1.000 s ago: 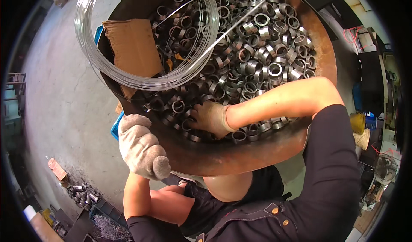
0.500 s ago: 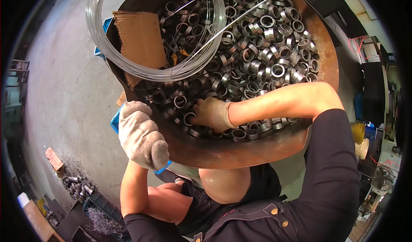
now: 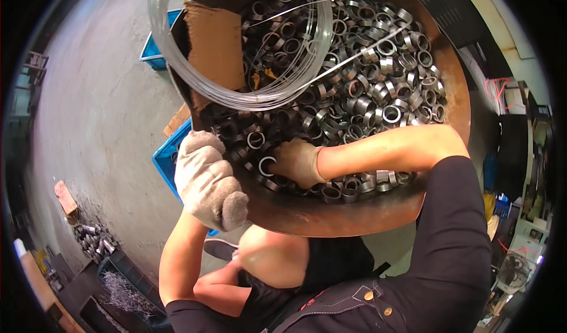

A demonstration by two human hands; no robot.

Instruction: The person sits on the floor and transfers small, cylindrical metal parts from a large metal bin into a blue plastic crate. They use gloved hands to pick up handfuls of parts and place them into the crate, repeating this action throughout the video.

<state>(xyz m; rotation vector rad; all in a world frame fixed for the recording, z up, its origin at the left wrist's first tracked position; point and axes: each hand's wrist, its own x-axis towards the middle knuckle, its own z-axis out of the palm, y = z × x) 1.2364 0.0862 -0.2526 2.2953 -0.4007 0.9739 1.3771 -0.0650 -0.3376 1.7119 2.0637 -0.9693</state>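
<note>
Leaning fwd. in a dark jacket (image 3: pixel 449 232), w/ bare knee (image 3: pixel 274 253) below & both forearms out to a big rust-brown metal basin (image 3: pixel 331 216). Has gloved L hand (image 3: pixel 208 176) curled tight, fingers bunched tog., closed on basin's near-L rim. Reaching inside w/ gloved R hand (image 3: pixel 296 163), back of it up, fingers bent down into the steel rings (image 3: pixel 384 90) at near-L part of the heap, touching them; can't tell if pinching one, as fingertips are partly hidden. Note one bright ring (image 3: pixel 260 166) right at those fingers. See rings heaped loosely across basin, at all angles, some upright, some flat or tilted. Farther in, see a big coil of silvery wire (image 3: pixel 254 104) lying over basin's L side, overlapping a torn brown cardboard piece (image 3: pixel 215 43), w/ a thin pale rod (image 3: pixel 339 67) slanting over the rings & a small yellow item (image 3: pixel 256 80) showing thru the coil. Outside basin, find a blue crate (image 3: pixel 165 170) just beside L hand, another blue crate (image 3: pixel 155 59) farther up, plus a heap of metal pcs. (image 3: pixel 94 240) on grey floor (image 3: pixel 112 126) at L. Off at far R, spot a fan (image 3: pixel 512 272).
</note>
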